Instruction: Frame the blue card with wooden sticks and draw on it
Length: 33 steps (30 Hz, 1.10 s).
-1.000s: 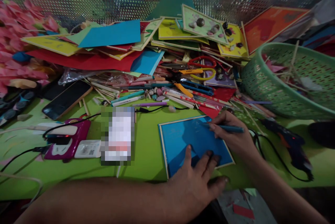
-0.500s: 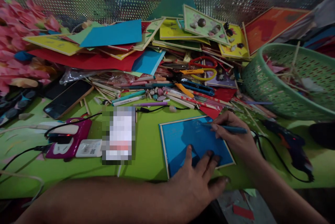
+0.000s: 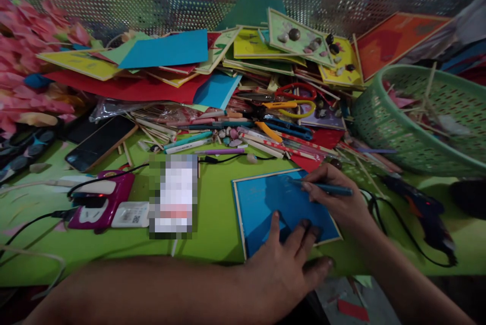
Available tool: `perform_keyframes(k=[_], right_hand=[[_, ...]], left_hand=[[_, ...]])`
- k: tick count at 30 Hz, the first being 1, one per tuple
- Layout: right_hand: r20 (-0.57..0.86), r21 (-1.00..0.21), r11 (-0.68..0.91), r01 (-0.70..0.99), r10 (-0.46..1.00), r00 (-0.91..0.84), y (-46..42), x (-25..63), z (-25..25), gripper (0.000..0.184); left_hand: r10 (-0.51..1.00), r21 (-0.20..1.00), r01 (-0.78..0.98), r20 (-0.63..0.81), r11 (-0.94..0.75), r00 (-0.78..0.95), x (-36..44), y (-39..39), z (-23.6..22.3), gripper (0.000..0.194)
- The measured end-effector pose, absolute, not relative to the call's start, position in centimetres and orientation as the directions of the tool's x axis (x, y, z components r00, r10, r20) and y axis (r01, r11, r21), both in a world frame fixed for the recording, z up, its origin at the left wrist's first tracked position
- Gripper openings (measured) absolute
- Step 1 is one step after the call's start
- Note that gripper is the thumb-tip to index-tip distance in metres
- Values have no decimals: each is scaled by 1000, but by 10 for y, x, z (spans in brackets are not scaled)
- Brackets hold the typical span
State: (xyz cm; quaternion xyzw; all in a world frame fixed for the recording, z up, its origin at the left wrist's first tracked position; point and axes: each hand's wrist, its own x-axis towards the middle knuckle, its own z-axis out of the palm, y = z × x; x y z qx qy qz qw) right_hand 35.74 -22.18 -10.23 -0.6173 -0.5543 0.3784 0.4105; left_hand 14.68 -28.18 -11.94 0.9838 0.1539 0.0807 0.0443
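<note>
We find our right hand gripping a pen at the blue card; our left hand lies spread, presumably steadying it.

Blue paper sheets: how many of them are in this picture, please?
3. A framed sheet lies under the left hand; an unframed sheet lies atop the back pile; a lower sheet is partly covered in that pile. More may be hidden there.
</note>
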Motion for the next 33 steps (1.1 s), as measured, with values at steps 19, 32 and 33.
perform_keyframes(k=[19,32,33], right_hand=[[36,-897,-42,439,985,169,-222,361,-105,32],[0,-903,-67,425,988,156,-224,360,-102,35],[-6,-905,-69,420,989,150,-224,359,-102,34]], left_hand=[[305,99,293,152,-951,940,146,-282,-120,47],[317,108,303,159,-947,935,147,-284,-124,47],[316,109,302,158,-947,936,147,-284,-123,47]])
